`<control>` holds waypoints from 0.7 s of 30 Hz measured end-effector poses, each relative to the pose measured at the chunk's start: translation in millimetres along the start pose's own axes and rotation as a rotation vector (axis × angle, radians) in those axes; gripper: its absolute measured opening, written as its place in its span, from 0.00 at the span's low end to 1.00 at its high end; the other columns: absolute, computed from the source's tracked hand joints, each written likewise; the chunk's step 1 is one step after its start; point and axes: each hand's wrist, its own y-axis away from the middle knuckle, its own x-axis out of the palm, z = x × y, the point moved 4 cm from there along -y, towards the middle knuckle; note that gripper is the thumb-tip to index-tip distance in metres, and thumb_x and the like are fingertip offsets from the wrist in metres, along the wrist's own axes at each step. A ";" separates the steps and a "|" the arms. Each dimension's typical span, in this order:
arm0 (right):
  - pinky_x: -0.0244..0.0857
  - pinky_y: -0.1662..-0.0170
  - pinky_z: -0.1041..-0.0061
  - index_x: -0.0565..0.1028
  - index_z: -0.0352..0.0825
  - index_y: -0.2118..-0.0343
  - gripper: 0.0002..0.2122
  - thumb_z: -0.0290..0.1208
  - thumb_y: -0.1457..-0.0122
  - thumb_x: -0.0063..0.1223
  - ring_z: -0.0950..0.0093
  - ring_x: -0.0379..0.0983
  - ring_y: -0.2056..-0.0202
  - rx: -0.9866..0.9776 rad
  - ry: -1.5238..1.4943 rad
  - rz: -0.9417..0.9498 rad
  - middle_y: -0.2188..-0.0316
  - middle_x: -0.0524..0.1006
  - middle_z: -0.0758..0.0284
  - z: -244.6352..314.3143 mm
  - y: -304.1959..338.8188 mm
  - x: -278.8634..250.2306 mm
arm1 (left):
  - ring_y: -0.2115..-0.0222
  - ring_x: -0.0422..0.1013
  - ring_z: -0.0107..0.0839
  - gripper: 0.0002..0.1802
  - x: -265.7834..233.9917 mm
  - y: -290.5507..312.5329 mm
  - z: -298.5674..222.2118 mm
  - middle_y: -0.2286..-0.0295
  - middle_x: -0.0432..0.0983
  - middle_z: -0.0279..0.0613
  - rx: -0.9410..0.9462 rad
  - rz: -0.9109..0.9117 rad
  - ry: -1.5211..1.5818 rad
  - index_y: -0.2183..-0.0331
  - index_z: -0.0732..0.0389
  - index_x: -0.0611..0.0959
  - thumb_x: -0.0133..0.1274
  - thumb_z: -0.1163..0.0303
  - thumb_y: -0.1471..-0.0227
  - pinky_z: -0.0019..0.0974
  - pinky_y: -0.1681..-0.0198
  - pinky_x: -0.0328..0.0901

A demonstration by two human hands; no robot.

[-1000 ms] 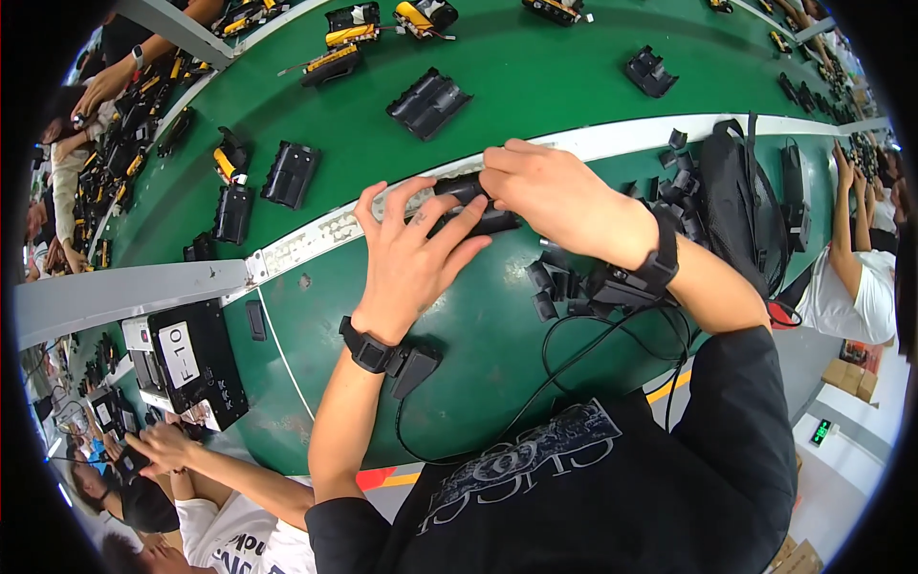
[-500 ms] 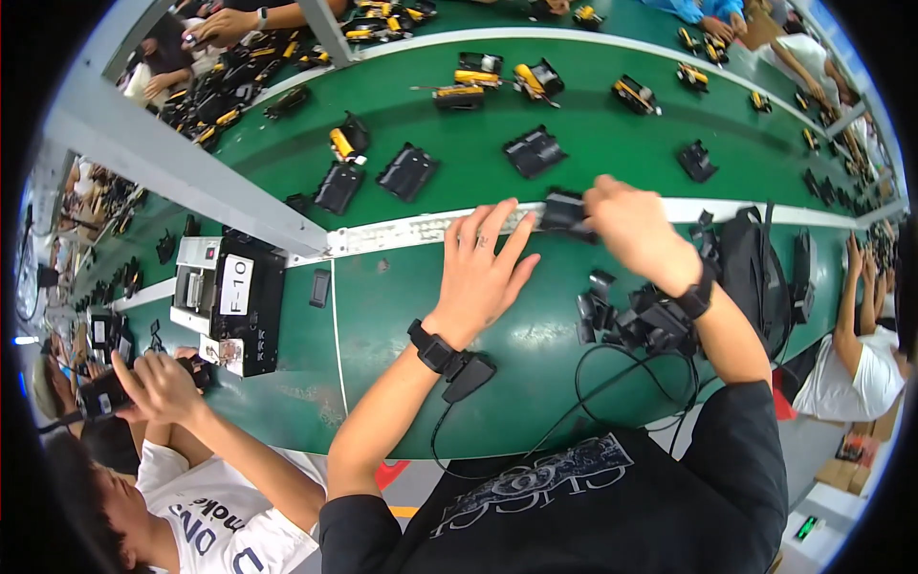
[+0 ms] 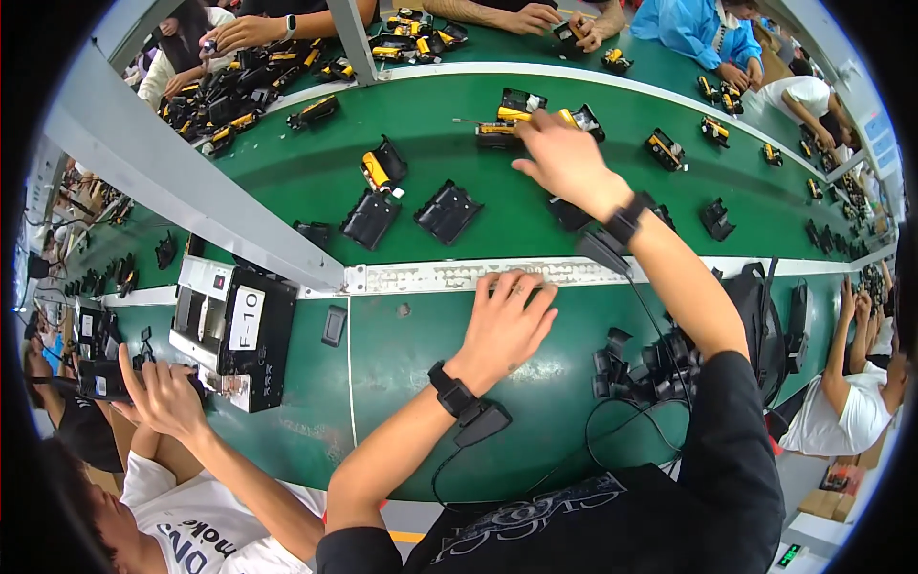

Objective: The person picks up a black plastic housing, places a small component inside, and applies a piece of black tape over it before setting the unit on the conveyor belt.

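Observation:
My right hand (image 3: 571,165) reaches over the green belt. Its thumb stands apart and its fingertips are at a cluster of black-and-yellow assemblies; nothing shows in its grasp. One black-and-yellow assembly (image 3: 495,135) lies just left of the fingers, and another (image 3: 587,121) is partly behind them. Below my right wrist, two black plastic housings (image 3: 568,214) lie on the belt, partly covered by the arm. My left hand (image 3: 505,330) rests palm down, fingers spread, by the pale metal rail (image 3: 430,278). Empty black housings (image 3: 448,212) sit farther left on the belt.
A pile of small black parts (image 3: 650,364) and a cable lie right of my left hand, near a black bag (image 3: 751,320). A white-and-black machine (image 3: 234,330) and a slanted grey post (image 3: 210,172) stand left. Co-workers' hands (image 3: 574,29) work across the belt.
My right hand has let go of the black housing at the rail and moved forward over the belt to the assemblies. My left hand stays by the rail. The whole view has shifted.

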 end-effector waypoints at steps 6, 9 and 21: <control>0.77 0.54 0.59 0.78 0.37 0.51 0.17 0.35 0.41 0.68 0.58 0.79 0.53 -0.090 0.133 0.214 0.58 0.79 0.62 -0.4 -43.7 64.9 | 0.47 0.69 0.40 0.17 3.9 0.0 -1.1 0.51 0.75 0.37 -0.013 -0.033 -0.041 0.53 0.54 0.84 0.65 0.63 0.43 0.53 0.42 0.61; 0.76 0.54 0.59 0.79 0.37 0.52 0.16 0.35 0.41 0.67 0.59 0.80 0.54 -0.158 0.096 0.132 0.60 0.80 0.63 19.8 -54.2 48.8 | 0.47 0.69 0.40 0.16 5.9 0.2 -1.5 0.52 0.75 0.37 -0.022 -0.031 -0.050 0.55 0.54 0.84 0.66 0.63 0.44 0.53 0.42 0.61; 0.77 0.54 0.57 0.84 0.40 0.56 0.11 0.35 0.41 0.66 0.60 0.82 0.53 -0.244 0.151 0.091 0.61 0.85 0.63 70.7 -227.3 114.6 | 0.48 0.68 0.41 0.15 11.3 0.0 1.7 0.53 0.73 0.38 -0.064 -0.052 -0.024 0.56 0.54 0.84 0.65 0.64 0.46 0.53 0.43 0.61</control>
